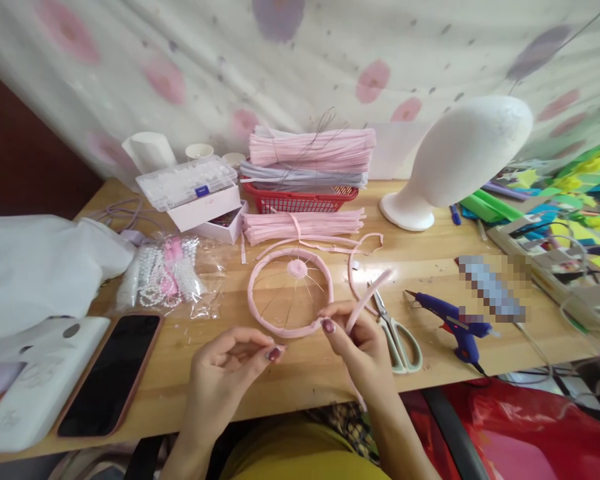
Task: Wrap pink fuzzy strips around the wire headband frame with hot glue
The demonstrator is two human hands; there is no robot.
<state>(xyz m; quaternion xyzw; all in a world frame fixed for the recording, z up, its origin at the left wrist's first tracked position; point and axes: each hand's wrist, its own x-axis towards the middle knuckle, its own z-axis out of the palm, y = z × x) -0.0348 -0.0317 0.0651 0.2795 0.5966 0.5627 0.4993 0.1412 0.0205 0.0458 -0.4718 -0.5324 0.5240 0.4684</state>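
A pink wrapped ring (251, 293) lies on the wooden table, with thin wires across it and a small pink disc (297, 269) near its upper part. At the ring's lower right edge my right hand (363, 340) pinches a pink fuzzy strip (370, 299), whose free end sticks up past the fingers. My left hand (235, 367) is just below the ring, thumb and forefinger pressed together; anything between them is too small to make out. Scissors (397, 340) rest beside my right hand.
Behind the ring are pink strip bundles (305, 225) and a red basket (300, 201). A white foam head (465, 153) stands back right, a blue glue gun (450, 317) right. At left are a phone (111, 375), a bag of beads (167, 273) and boxes (205, 208).
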